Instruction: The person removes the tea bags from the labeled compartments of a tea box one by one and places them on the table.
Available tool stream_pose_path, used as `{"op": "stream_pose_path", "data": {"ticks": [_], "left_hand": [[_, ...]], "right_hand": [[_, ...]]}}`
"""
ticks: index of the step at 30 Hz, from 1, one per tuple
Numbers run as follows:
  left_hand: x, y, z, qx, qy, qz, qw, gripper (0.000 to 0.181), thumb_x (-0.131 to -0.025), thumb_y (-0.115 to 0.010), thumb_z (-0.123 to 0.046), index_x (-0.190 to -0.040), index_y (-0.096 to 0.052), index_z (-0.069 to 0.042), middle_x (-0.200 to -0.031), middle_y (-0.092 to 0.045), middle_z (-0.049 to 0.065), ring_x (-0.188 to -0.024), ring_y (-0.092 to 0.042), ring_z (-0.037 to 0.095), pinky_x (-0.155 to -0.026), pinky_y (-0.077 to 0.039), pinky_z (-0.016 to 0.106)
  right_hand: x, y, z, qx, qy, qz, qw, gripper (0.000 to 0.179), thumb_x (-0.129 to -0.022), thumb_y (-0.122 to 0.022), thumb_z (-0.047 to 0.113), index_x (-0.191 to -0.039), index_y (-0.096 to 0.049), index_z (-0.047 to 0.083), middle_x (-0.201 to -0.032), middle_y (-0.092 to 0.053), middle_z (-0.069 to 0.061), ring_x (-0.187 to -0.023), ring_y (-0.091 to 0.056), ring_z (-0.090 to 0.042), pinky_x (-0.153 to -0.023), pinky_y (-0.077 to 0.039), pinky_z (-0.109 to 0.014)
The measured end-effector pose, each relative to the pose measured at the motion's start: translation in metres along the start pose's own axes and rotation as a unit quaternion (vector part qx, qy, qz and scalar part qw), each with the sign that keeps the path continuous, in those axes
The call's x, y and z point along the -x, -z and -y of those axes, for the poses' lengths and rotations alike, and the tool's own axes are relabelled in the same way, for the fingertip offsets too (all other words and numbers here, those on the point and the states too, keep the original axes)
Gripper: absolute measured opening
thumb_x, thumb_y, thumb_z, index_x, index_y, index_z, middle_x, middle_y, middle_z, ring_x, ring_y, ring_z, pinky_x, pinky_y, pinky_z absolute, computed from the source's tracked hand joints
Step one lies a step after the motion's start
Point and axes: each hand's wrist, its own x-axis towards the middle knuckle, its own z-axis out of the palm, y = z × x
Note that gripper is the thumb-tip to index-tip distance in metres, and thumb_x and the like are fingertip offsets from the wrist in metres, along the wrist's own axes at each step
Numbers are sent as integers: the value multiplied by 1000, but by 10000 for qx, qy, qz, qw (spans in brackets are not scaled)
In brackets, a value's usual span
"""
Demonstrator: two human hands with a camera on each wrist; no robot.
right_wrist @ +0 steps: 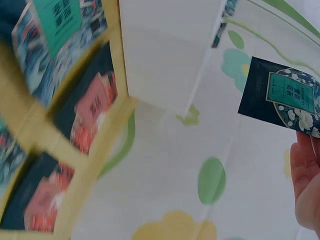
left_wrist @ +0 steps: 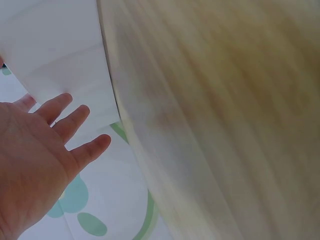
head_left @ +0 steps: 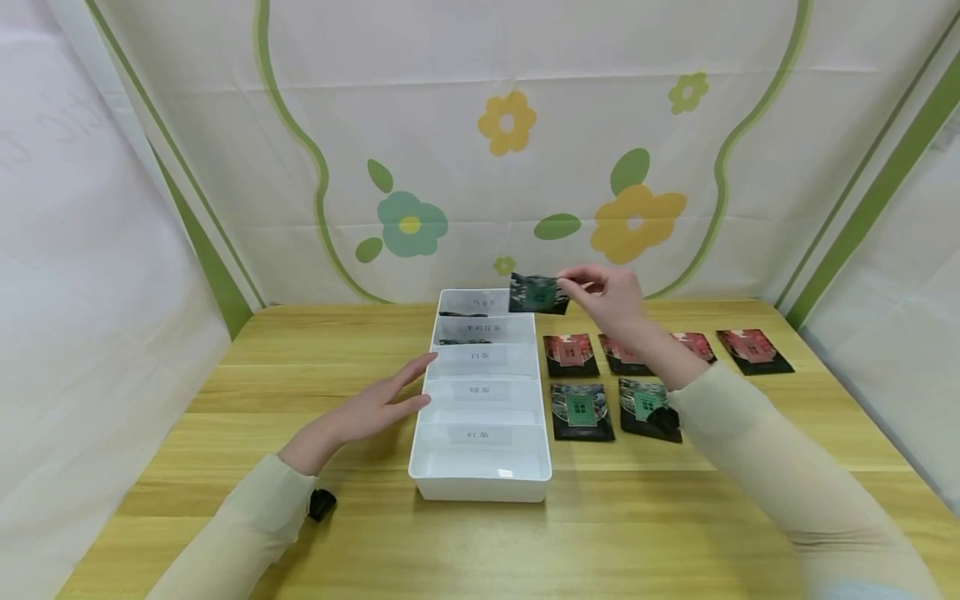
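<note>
My right hand (head_left: 611, 300) pinches a dark sachet with a green label (head_left: 538, 294) by its edge, up beside the far end of a white divided box (head_left: 480, 487). The right wrist view shows the sachet (right_wrist: 285, 97) with white flowers printed round its label. The box has labelled dividers, and dark sachet edges (head_left: 465, 342) show in its two farthest compartments. My left hand (head_left: 375, 408) has its fingers spread at the box's left side, fingertips right at the rim. In the left wrist view, that hand (left_wrist: 35, 165) holds nothing.
Right of the box lie a row of red-labelled sachets (head_left: 572, 356) and, nearer, two green-labelled sachets (head_left: 582, 412). My right forearm passes over part of them. A flowered cloth (head_left: 465, 108) hangs behind the wooden table (head_left: 300, 367).
</note>
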Motion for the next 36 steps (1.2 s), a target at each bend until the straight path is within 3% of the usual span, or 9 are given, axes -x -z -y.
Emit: {"op": "stream_pose_path", "data": {"ticks": [6, 15, 22, 28, 36], "left_hand": [[0, 1, -2, 48, -21, 35, 10000, 68, -99, -49, -49, -156, -14, -35, -159, -21, 1, -142, -25, 26, -110, -24, 54], [1, 3, -2, 121, -27, 57, 9999, 67, -100, -49, -47, -156, -13, -35, -159, -19, 0, -143, -24, 26, -110, -23, 55], [2, 2, -2, 95, -68, 61, 9999, 67, -100, -48, -48, -156, -13, -35, -159, -19, -1, -143, -24, 25, -111, -23, 54], [2, 2, -4, 112, -94, 70, 9999, 67, -100, -48, -48, -156, -13, -35, -159, -19, -2, -143, -24, 24, -111, -24, 53], [2, 3, -3, 39, -89, 81, 9999, 67, -100, -47, -48, -156, -12, -35, -159, -19, 0, -143, -24, 25, -111, -23, 53]], "right_hand": [[14, 35, -6, 217, 56, -159, 9996, 14, -95, -63, 6, -102, -72, -2, -94, -70, -15, -77, -58, 3, -71, -47, -12], [50, 79, -19, 782, -497, 130, 9956, 17, -100, -56, 10, -109, -65, -1, -97, -66, -16, -79, -54, 5, -70, -42, -9], [81, 103, -35, 1084, -352, 94, 9934, 13, -94, -60, -3, -106, -64, -1, -89, -67, -15, -64, -57, 3, -57, -45, -10], [107, 125, -49, 1358, -251, -209, 9902, 17, -88, -63, -11, -102, -67, -2, -89, -64, 6, -75, -53, 16, -64, -43, -5], [138, 160, -70, 1749, -755, -77, 9817, 22, -90, -62, -10, -109, -65, 1, -95, -51, 33, -75, -48, 18, -56, -40, -8]]}}
